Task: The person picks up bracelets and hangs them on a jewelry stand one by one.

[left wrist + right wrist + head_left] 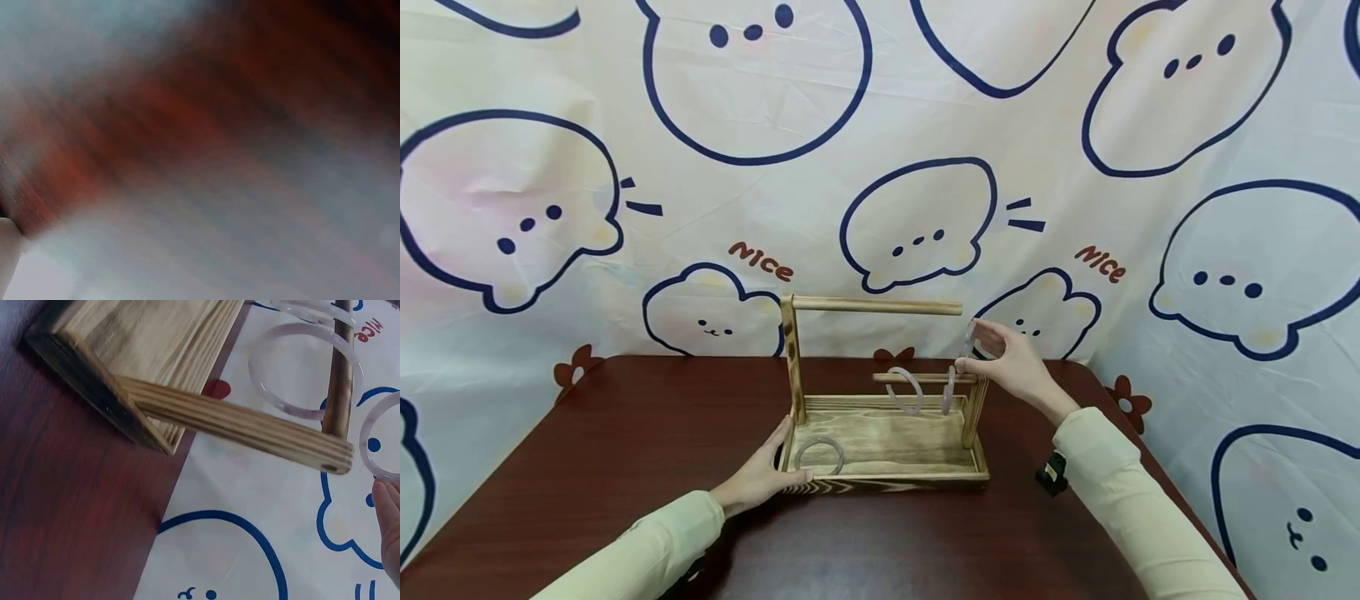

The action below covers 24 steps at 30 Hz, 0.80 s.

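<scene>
A wooden bangle stand (887, 481) with a tray base sits on the table. My left hand (765, 475) grips its left front corner, thumb along the front rim and fingers at the left side. Near the right post, my right hand (1017, 364) pinches a pale translucent bangle (365, 447) between thumb and fingertips. That bangle appears apart from the stand in the right wrist view. Two similar bangles hang on the short lower bar (928, 378), one bangle (906, 392) toward its free end and another bangle (948, 392) nearer the post. A further bangle (820, 454) lies in the tray's left part.
The long upper bar (880, 306) reaches right from the tall left post (792, 358). Beneath everything is a dark red-brown table (647, 450). A cartoon-printed cloth (805, 208) hangs behind and at the sides. The left wrist view is mostly blurred.
</scene>
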Available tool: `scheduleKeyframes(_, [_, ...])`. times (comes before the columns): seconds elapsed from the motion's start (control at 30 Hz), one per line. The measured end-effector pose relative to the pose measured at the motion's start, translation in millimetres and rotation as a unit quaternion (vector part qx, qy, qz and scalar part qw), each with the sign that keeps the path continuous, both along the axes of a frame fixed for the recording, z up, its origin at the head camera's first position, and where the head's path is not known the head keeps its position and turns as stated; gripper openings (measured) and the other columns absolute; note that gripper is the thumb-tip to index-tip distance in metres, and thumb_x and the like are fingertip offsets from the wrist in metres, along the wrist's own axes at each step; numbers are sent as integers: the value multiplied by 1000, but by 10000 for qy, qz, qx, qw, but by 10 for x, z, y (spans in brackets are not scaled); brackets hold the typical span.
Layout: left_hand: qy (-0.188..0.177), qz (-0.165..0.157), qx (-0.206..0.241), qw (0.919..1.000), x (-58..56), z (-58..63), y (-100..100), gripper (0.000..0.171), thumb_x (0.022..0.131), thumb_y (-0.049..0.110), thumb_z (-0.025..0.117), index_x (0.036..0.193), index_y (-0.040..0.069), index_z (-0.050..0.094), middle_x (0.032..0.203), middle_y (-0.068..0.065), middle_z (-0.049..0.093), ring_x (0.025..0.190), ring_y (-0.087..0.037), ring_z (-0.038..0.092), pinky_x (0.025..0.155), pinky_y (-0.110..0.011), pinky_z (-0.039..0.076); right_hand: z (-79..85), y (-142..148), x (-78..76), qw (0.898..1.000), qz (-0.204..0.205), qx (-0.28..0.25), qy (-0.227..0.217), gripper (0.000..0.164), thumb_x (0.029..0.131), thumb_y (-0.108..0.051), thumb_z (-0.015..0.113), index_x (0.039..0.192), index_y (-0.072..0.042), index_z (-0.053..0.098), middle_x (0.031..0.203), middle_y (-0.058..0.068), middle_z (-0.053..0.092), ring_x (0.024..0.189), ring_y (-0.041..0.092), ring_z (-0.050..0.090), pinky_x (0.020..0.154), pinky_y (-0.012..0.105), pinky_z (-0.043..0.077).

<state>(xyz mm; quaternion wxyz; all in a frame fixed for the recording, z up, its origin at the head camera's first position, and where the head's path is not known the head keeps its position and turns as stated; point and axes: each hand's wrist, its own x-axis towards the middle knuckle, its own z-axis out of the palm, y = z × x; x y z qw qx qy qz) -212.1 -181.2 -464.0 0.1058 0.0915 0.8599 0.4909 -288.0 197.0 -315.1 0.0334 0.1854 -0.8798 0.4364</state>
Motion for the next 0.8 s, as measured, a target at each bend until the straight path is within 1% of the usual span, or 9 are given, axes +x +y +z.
scheduleKeyframes(0.17, [13, 16, -33, 10000, 1, -3, 3, 102, 81, 34, 70, 149, 14, -3, 155, -9, -7, 140, -35, -4, 106, -60, 15, 45, 16, -40, 10000, -46, 44, -21, 88, 72, -46, 74, 144, -17, 31, 144, 10, 38, 130, 26, 40, 103, 42, 35])
scheduleKeyframes(0.33, [41, 12, -14, 10000, 2, 10, 4, 101, 81, 31, 70, 149, 13, -3, 154, -12, -7, 139, -36, -5, 105, -61, 16, 100, -14, -71, 9999, -71, 133, -20, 92, 71, -52, 72, 145, -25, 26, 146, 6, 36, 132, 24, 37, 105, 43, 33])
scheduleKeyframes(0.47, [43, 33, -28, 10000, 15, 17, 8, 101, 80, 30, 71, 149, 13, -2, 155, -11, -6, 139, -37, -4, 104, -61, 16, 151, -37, -99, 9999, -14, 102, -7, 85, 75, -44, 73, 145, -23, 29, 145, 8, 36, 133, 25, 36, 105, 43, 32])
scheduleKeyframes(0.57, [104, 41, -57, 9999, 20, 18, 10, 102, 79, 30, 72, 149, 13, -1, 155, -12, -5, 139, -37, -3, 105, -60, 17, 194, -49, -123, 10000, -13, 45, 34, 83, 75, -41, 73, 143, -20, 32, 145, 10, 37, 132, 26, 36, 105, 42, 32])
scheduleKeyframes(0.67, [137, 40, -25, 9999, 19, 18, 8, 102, 79, 29, 72, 149, 13, -1, 155, -12, -5, 139, -36, -3, 105, -59, 17, 231, -58, -145, 10000, -22, 1, 30, 86, 72, -47, 74, 143, -19, 33, 146, 9, 35, 133, 25, 35, 106, 41, 31])
scheduleKeyframes(0.8, [143, 42, -64, 9999, 20, 22, 4, 102, 79, 30, 72, 149, 13, -1, 155, -12, -5, 139, -37, -3, 105, -60, 18, 273, -70, -175, 10000, 0, 43, 14, 88, 71, -47, 74, 143, -18, 32, 147, 8, 34, 134, 24, 34, 107, 41, 30])
